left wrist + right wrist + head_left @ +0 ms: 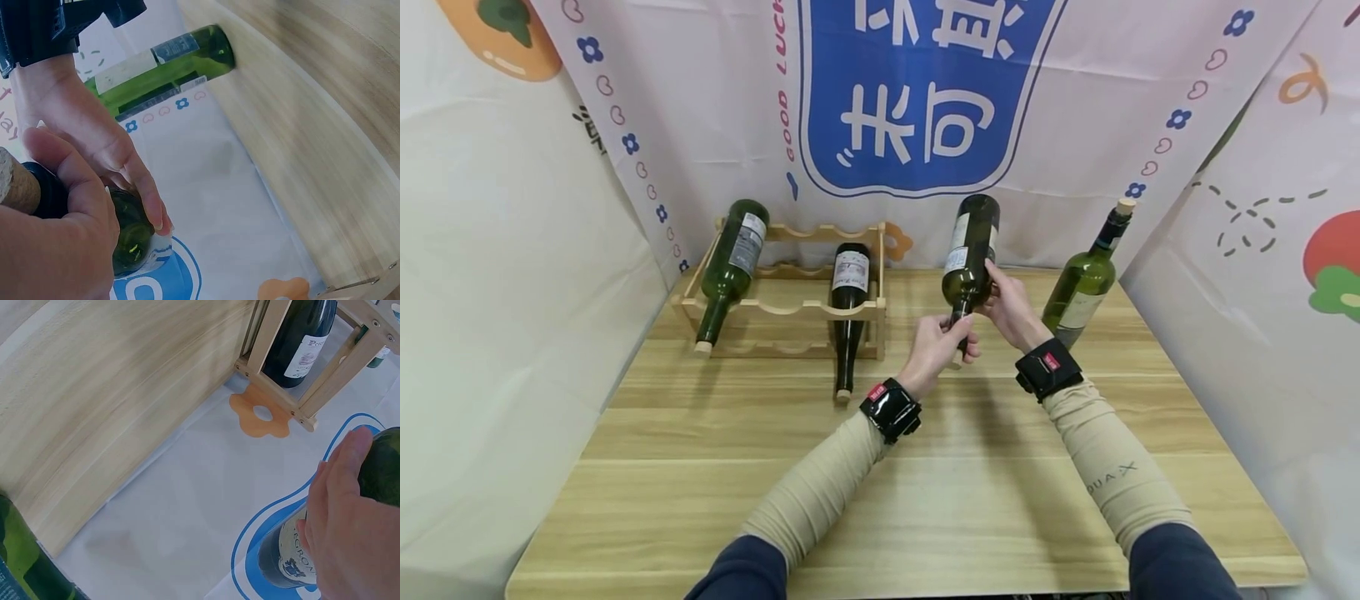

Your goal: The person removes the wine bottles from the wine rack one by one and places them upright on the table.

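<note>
Well, the dark bottle (976, 237) hangs aslant over the table (925, 508), right of the rack (778, 311), neck tipped down toward the near edge, base up toward the cloth (700, 117); the left hand (936, 346) grips its neck, the right hand (1011, 307) its shoulder. Two bottles (736, 250) lie racked, necks nearward, while the right wristband (1049, 368) partly hides an upright green bottle (1086, 287).

Table (940, 500) (wood-grained) beneath rack (797, 312), bottle (1084, 287)

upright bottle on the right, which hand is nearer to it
Right. In the head view, the right hand is just left of the upright bottle, at the shoulder of the held bottle; the left hand is farther left, gripping its neck.
</note>
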`<action>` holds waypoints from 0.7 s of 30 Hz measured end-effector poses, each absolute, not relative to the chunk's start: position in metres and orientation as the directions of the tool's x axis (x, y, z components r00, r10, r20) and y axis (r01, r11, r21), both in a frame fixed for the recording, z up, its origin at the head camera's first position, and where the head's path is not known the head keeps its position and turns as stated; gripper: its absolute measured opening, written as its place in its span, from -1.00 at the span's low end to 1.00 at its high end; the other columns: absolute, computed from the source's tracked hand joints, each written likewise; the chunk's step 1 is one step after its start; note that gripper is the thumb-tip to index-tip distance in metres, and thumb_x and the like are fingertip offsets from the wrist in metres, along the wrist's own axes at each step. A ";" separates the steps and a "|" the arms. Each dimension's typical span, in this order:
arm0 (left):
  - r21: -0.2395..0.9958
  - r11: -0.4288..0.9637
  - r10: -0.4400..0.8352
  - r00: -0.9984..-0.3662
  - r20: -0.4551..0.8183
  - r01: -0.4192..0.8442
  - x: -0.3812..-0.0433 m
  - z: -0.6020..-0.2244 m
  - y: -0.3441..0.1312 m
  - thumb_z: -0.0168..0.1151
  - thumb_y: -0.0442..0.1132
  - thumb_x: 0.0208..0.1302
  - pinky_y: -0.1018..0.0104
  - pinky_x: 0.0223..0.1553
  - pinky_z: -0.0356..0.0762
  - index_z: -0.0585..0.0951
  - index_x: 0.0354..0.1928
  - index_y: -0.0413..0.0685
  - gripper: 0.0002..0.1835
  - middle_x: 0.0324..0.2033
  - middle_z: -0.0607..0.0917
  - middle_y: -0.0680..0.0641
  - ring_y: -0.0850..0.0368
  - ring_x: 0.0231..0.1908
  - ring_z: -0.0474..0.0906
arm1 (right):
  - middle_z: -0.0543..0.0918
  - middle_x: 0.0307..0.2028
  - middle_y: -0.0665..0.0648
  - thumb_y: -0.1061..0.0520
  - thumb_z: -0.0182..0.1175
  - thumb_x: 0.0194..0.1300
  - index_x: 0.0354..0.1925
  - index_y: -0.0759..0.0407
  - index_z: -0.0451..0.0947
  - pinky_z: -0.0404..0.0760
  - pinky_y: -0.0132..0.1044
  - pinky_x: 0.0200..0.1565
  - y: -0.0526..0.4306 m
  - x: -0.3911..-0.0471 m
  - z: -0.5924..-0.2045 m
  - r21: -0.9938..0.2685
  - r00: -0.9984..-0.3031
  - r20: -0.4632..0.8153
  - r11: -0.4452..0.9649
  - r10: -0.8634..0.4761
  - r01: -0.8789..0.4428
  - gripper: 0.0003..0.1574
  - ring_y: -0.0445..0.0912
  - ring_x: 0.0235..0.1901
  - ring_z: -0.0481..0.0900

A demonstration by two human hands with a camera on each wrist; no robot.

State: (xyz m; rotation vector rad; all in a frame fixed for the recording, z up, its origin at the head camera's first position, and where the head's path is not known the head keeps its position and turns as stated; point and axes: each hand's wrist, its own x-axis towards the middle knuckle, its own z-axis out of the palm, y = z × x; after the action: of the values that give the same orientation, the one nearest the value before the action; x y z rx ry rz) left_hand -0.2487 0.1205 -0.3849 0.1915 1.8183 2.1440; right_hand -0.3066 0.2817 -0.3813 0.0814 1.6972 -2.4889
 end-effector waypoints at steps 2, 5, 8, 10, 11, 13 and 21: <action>0.981 -0.129 0.325 -0.941 -0.098 -0.146 -0.249 -0.385 0.122 0.16 -0.19 0.38 0.46 -0.60 0.53 0.61 -0.19 -0.39 -0.70 -0.57 0.65 0.02 0.24 -0.61 0.60 | 0.70 -0.42 -0.01 -0.12 -0.06 0.49 -0.17 0.07 0.54 0.60 -0.35 -0.25 0.283 -0.307 -0.382 -0.922 -0.991 -0.114 -0.363 -0.075 0.134 -0.63 -0.18 -0.45 0.63; 0.982 -0.124 0.320 -0.943 -0.094 -0.140 -0.250 -0.390 0.125 0.18 -0.16 0.36 0.47 -0.63 0.51 0.62 -0.22 -0.37 -0.69 -0.56 0.66 0.01 0.25 -0.62 0.60 | 0.70 -0.40 -0.01 -0.12 -0.08 0.50 -0.16 0.06 0.54 0.60 -0.35 -0.24 0.286 -0.306 -0.383 -0.927 -0.991 -0.102 -0.352 -0.084 0.126 -0.63 -0.18 -0.43 0.63; 0.982 -0.122 0.319 -0.943 -0.098 -0.144 -0.251 -0.392 0.128 0.20 -0.15 0.35 0.45 -0.63 0.50 0.62 -0.26 -0.36 -0.68 -0.54 0.68 -0.06 0.24 -0.63 0.60 | 0.70 -0.39 -0.02 -0.12 -0.09 0.50 -0.15 0.05 0.53 0.60 -0.34 -0.23 0.289 -0.305 -0.384 -0.931 -0.992 -0.100 -0.345 -0.082 0.122 -0.63 -0.18 -0.41 0.63; 0.981 -0.123 0.320 -0.942 -0.104 -0.150 -0.250 -0.392 0.130 0.20 -0.15 0.34 0.45 -0.63 0.50 0.62 -0.27 -0.36 -0.69 -0.54 0.69 -0.08 0.23 -0.63 0.59 | 0.70 -0.40 -0.02 -0.12 -0.09 0.50 -0.16 0.05 0.54 0.60 -0.34 -0.24 0.290 -0.304 -0.385 -0.930 -0.992 -0.103 -0.347 -0.077 0.124 -0.63 -0.18 -0.42 0.63; 0.980 -0.123 0.321 -0.941 -0.108 -0.154 -0.250 -0.392 0.131 0.21 -0.15 0.34 0.45 -0.64 0.50 0.62 -0.28 -0.36 -0.68 -0.54 0.69 -0.08 0.22 -0.63 0.59 | 0.70 -0.40 -0.02 -0.12 -0.09 0.50 -0.17 0.05 0.55 0.60 -0.34 -0.24 0.291 -0.304 -0.385 -0.929 -0.992 -0.105 -0.348 -0.073 0.124 -0.63 -0.18 -0.43 0.63; 0.980 -0.119 0.323 -0.939 -0.115 -0.161 -0.250 -0.392 0.132 0.21 -0.14 0.34 0.46 -0.66 0.48 0.62 -0.27 -0.36 -0.68 -0.56 0.68 -0.06 0.21 -0.63 0.58 | 0.70 -0.40 -0.02 -0.12 -0.09 0.50 -0.17 0.05 0.56 0.59 -0.34 -0.24 0.293 -0.303 -0.385 -0.926 -0.992 -0.109 -0.356 -0.069 0.126 -0.63 -0.19 -0.44 0.62; 0.980 -0.105 0.328 -0.936 -0.128 -0.171 -0.238 -0.371 0.132 0.17 -0.25 0.36 0.49 -0.65 0.48 0.61 -0.25 -0.47 -0.70 -0.39 0.70 -0.37 0.20 -0.64 0.57 | 0.68 -0.33 -0.04 -0.15 -0.09 0.50 -0.09 0.04 0.52 0.57 -0.34 -0.20 0.299 -0.301 -0.387 -0.936 -0.992 -0.117 -0.329 -0.055 0.129 -0.62 -0.20 -0.39 0.56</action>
State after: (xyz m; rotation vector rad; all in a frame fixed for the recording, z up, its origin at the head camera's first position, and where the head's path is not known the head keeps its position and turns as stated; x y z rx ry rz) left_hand -0.2383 0.1317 -0.3714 0.1727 1.8411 2.1063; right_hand -0.3011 0.2989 -0.3871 0.0963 1.7491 -2.4706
